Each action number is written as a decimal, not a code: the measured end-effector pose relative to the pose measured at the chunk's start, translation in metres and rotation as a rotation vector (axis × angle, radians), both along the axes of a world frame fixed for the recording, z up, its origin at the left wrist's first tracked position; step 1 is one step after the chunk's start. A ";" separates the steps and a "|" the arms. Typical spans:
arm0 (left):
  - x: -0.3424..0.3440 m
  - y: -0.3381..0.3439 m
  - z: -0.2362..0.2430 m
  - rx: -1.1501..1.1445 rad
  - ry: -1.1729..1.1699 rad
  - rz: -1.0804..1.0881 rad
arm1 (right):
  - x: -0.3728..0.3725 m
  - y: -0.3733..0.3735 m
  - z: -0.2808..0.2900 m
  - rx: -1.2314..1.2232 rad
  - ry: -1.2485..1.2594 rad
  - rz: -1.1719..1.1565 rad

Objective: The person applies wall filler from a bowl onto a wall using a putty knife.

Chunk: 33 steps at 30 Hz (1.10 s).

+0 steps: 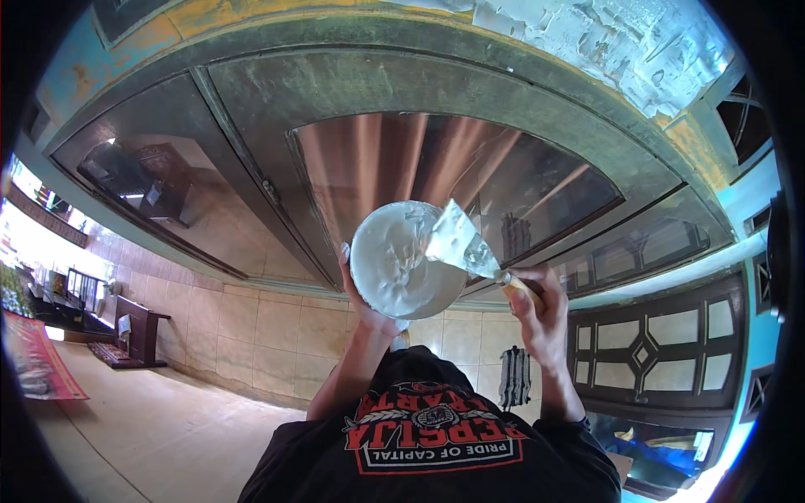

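Observation:
A round tub full of thick white paste rests in my left hand, whose fingers wrap its left side and underside. My right hand is closed round the wooden handle of a putty knife. White paste coats the wide end of the blade, which is over the right part of the tub. Whether the blade touches the paste in the tub I cannot tell. The paste surface is uneven, with ridges and smears.
Ahead stands a dark wooden double door with glass panes and a pinkish curtain behind one. Rough white paste covers the wall above it. To the right is a panelled dark door; a wooden chair stands at the left on the tiled floor.

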<state>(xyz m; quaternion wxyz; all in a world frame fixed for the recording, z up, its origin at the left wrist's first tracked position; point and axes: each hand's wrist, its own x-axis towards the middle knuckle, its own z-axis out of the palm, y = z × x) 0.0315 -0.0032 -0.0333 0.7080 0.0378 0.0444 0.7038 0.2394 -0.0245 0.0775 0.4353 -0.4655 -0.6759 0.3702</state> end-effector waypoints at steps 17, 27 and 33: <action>-0.002 -0.002 -0.004 -0.077 0.021 0.037 | -0.001 0.009 -0.028 0.386 -0.313 -0.016; -0.009 0.016 -0.001 -0.044 -0.006 0.027 | -0.009 0.030 -0.021 -0.002 -0.110 0.048; -0.002 0.017 0.007 -0.050 0.190 0.067 | -0.007 0.020 -0.027 0.234 -0.241 -0.075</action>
